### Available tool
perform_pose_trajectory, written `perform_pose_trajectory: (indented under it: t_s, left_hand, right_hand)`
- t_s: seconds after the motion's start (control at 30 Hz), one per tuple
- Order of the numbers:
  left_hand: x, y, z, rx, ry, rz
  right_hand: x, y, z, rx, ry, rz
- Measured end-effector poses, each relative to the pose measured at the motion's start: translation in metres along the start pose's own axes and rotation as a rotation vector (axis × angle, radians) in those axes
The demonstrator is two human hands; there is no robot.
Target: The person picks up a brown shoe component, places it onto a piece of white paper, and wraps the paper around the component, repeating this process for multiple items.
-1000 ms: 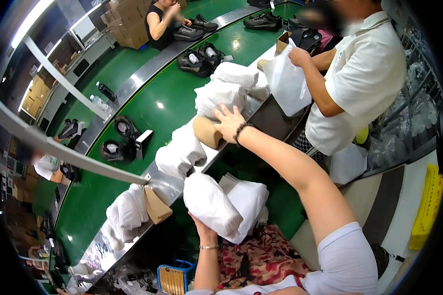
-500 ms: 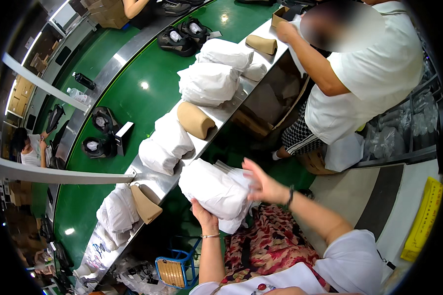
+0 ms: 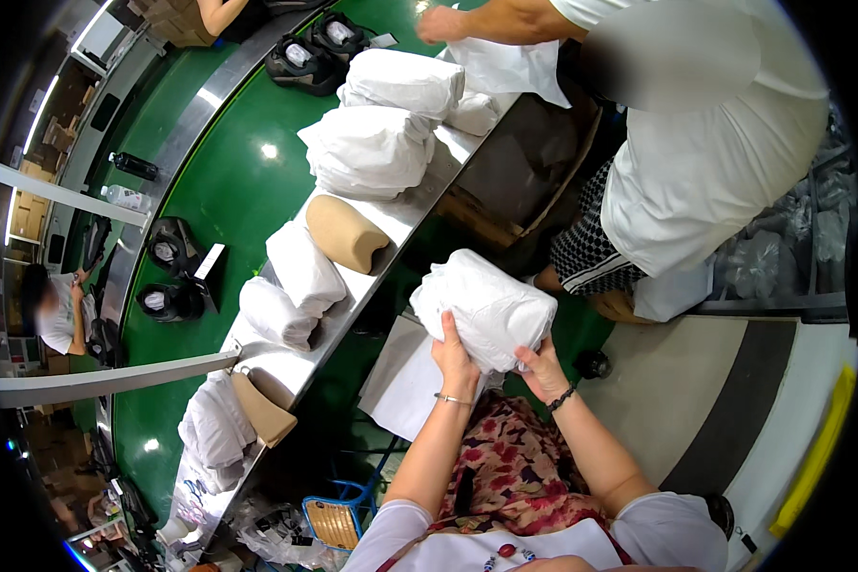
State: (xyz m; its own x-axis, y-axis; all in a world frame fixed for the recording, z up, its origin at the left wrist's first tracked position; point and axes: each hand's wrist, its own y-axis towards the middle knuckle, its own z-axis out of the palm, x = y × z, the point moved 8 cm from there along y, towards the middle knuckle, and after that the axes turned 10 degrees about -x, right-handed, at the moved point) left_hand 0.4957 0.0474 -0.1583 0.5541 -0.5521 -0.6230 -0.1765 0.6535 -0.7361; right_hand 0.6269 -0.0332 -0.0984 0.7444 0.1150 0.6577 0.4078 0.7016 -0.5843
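A white paper-wrapped bundle (image 3: 486,310) is held up in front of me, between both hands. My left hand (image 3: 455,360) grips its near left side, thumb up against the paper. On its near right side, my right hand (image 3: 543,372) has its fingers closed round the edge. What the paper covers is hidden. Below and to the left of the bundle lies a stack of flat white paper sheets (image 3: 400,381), partly covered by my left arm.
Along the metal ledge (image 3: 329,329) sit white-wrapped bundles (image 3: 377,153) and curved tan pieces (image 3: 345,234). Dark shoes (image 3: 170,300) stand on the green conveyor (image 3: 234,210) beyond. A co-worker (image 3: 715,181) stands at right, holding a white sheet (image 3: 515,69). A metal bar (image 3: 114,379) crosses at left.
The bundle has shifted right and away from the ledge. My right hand, earlier blurred and spread beside it, now grips it. The co-worker's arm now stretches over the conveyor. The whole view has shifted.
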Motion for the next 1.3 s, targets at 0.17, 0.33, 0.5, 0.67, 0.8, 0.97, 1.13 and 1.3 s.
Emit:
perform_pose_trajectory:
  t_s: [0.17,0.33,0.5,0.67,0.8,0.97,1.13,1.3]
  left_hand:
    - [0.044,0.020,0.045,0.012,-0.008,-0.195]
    - [0.052,0.038,0.091,0.315,0.053,-0.218]
    - [0.038,0.053,0.041,0.236,0.468,0.017]
    - [0.063,0.064,-0.141,-0.026,0.600,-0.103]
    - [0.061,0.019,-0.275,-0.300,0.676,-0.195]
    - [0.050,-0.018,-0.325,-0.304,0.710,-0.236]
    - [0.060,-0.014,-0.373,-0.278,0.695,-0.253]
    - [0.067,-0.021,-0.473,-0.281,0.710,-0.284]
  right_hand:
    - [0.019,0.041,-0.017,-0.212,-0.033,-0.274]
    - [0.045,0.075,-0.027,-0.339,0.054,-0.261]
    - [0.113,0.184,-0.053,-0.403,-0.310,-0.707]
    - [0.148,0.285,-0.058,-0.447,-0.375,-0.755]
    - [0.113,0.269,-0.043,-0.452,-0.158,-0.511]
    - [0.088,0.182,-0.071,-0.390,-0.206,-0.523]
    - [0.068,0.140,-0.076,-0.373,-0.283,-0.486]
    - [0.115,0.184,-0.044,-0.334,-0.464,-0.776]
